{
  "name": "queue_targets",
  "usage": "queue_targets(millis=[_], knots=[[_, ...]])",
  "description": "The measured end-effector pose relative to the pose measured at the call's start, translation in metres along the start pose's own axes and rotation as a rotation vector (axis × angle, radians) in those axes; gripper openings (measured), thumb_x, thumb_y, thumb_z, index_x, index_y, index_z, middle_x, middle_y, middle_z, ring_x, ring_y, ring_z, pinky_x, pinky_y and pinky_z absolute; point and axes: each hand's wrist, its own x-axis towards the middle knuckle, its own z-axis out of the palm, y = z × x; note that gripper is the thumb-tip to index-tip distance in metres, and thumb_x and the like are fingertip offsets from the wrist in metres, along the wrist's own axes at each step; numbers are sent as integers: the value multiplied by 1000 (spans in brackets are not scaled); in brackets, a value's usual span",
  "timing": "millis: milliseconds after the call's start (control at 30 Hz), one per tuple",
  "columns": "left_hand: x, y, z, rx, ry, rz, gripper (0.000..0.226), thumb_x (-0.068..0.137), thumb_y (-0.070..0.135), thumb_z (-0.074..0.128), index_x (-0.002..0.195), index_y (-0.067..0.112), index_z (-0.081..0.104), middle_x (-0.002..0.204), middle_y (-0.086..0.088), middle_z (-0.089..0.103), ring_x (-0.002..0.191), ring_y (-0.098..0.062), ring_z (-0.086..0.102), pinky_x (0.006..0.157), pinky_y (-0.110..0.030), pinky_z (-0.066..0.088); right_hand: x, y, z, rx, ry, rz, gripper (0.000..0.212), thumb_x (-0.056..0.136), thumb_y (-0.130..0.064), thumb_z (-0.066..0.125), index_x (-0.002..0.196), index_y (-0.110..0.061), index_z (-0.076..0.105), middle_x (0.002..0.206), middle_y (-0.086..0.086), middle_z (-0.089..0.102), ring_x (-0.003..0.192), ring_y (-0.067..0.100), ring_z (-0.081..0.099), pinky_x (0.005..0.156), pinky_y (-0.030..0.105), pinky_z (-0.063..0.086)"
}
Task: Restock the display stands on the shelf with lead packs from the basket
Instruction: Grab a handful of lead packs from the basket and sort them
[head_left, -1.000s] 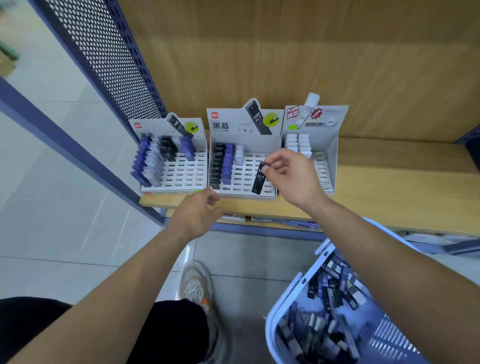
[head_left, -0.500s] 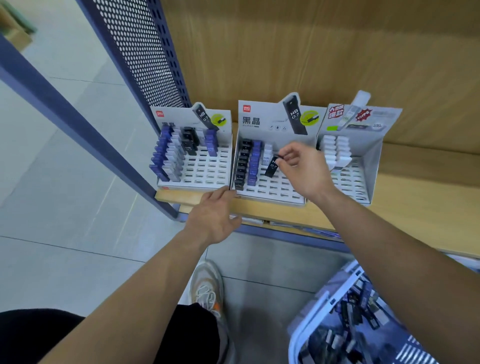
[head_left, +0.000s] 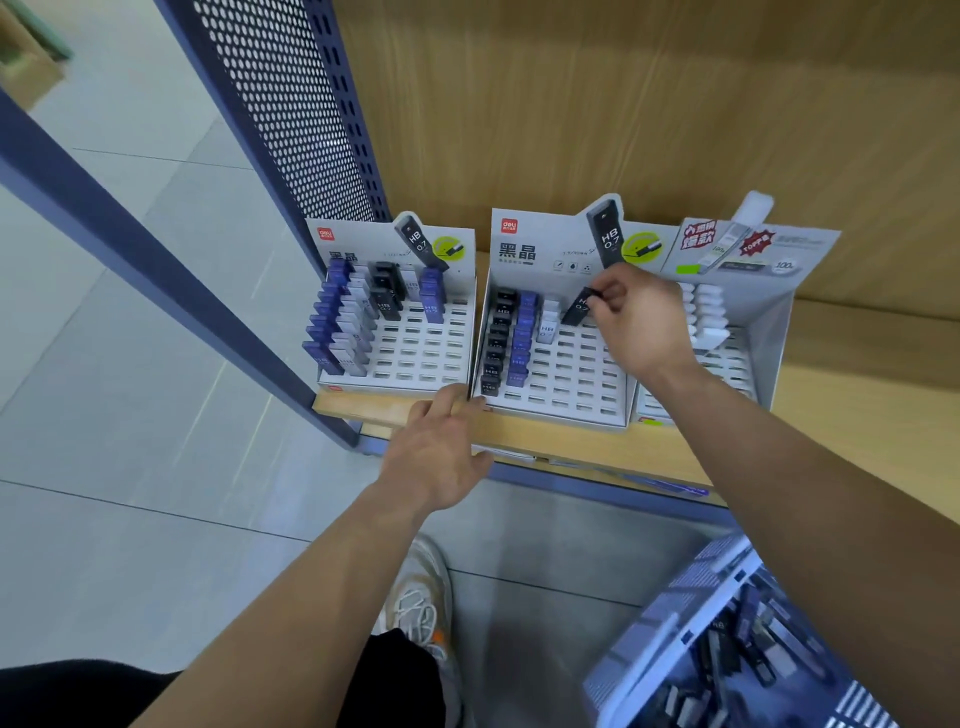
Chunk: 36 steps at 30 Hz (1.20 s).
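A blue perforated metal panel (head_left: 291, 114) stands upright at the far left. A dark blue beam (head_left: 156, 270) slants from the left edge toward the panel's foot. Pale grey floor tiles (head_left: 130, 545) spread across the left and near side. 1 white laced sneaker (head_left: 421, 608) rests on them, its near end covered by black trousers (head_left: 384, 680). A blurred cardboard box (head_left: 26, 67) sits in the far left corner.

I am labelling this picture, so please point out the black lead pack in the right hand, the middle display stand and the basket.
black lead pack (head_left: 577, 309): head view, its printed front face.
middle display stand (head_left: 566, 376): head view, bare slotted tray.
basket (head_left: 675, 618): head view, left rim.
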Motion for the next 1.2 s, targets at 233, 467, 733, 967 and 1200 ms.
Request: queue_targets(millis=[233,467,733,967,1200], knots=[[-1,0,-1,-8,-12,9,70,98,41,54,159,30,21,163,9,11,141,-28,25,114,-46,36,4,9,11,-57,-57,-19,6,92,-10,66,97,-6,68,86,8,72,79,24,67,78,36,56],[-2,-1,-1,-21,-16,20,71,99,41,55,160,29,20,164,10,9,143,-28,25,115,-45,35,10,11,21,-186,-87,-53,12,95,-13,61,97,-7,71,89,12,71,81,29,66,73,30,52],[-6,3,-14,-116,31,12,66,100,39,55,158,25,28,164,9,22,147,-25,24,119,-41,30,-4,-3,7,-144,-79,-11,15,93,-16,62,94,-2,67,85,15,70,77,31,66,73,43,57],[-56,45,-28,-178,103,124,60,98,41,59,152,25,40,155,3,41,141,-19,37,114,-36,35,-75,-26,-75,-66,-123,-54,28,91,-30,68,117,-19,68,109,1,64,92,17,64,84,36,53],[-109,124,5,-175,12,309,56,96,40,63,147,25,47,147,4,52,132,-16,49,107,-26,37,-190,19,-163,-164,-113,114,34,90,-33,69,121,-22,66,117,0,61,105,20,61,90,36,50]])
